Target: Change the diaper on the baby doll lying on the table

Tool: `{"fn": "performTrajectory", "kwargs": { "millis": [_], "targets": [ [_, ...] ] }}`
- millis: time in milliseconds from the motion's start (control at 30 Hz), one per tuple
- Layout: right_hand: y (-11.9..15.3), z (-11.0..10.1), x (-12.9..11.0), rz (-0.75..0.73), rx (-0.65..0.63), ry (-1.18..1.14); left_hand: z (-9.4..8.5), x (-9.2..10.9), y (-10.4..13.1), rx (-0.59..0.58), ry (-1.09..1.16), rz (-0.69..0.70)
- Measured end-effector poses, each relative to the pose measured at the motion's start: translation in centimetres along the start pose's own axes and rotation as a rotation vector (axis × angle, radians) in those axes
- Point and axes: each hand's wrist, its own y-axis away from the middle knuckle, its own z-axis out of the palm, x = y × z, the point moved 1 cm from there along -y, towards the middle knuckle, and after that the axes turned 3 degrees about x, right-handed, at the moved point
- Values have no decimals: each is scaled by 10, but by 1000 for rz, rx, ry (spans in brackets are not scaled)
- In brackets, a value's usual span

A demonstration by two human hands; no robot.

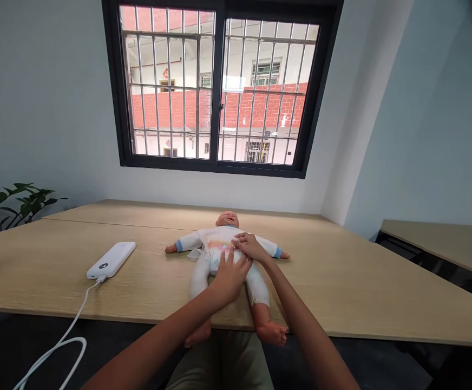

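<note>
1. Okay, head view, the only one: we've got a doll (216, 236) on its back on the table (341, 281), head toward the window (218, 89), feet (271, 331) sticking out past the near edge above our lap (222, 360).
2. Main risk, we'd judge: a pull toward us could slide the doll off, since its feet overhang and nothing we can see braces it.
3. Also, a white flap (195, 253) juts out at its waist, picture left; careless tugging could crease or tear it, or skew the printed diaper (217, 263).
4. Possible snag: the cable (78, 314) from the power bank (112, 260) drops over the edge; a wide left elbow swing might drag both.
5. Pose, left: forearm (175, 333) slants in from lower left, over the doll's leg; contact there, can't tell. Left hand (231, 275) lies palm down on the diaper front, fingers spread, pointing away from us.
6. Pose, right: forearm (305, 322) rises from lower right, wrist bent inward. Right hand (252, 247) sits on the belly just beyond our left, fingers bent and close together; whether they pinch anything, we can't tell.
</note>
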Motion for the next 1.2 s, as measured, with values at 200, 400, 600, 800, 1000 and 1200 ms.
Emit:
{"fn": "performTrajectory", "kwargs": {
  "millis": [200,400,600,800,1000,1200],
  "targets": [
    [-2,0,9,-73,36,-195,6,-4,0,0,43,17],
    [3,-15,11,-77,178,-249,3,-5,2,-27,44,13],
    [10,-2,12,-157,105,-153,-1,-11,5,-9,235,93],
    [10,1,15,-176,308,-90,-15,-85,3,377,843,-193],
    [2,1,20,-81,516,-286,7,-178,20,193,540,-698],
    [10,-5,10,-106,601,-240,43,-185,22,187,610,-712]
  ]
}}
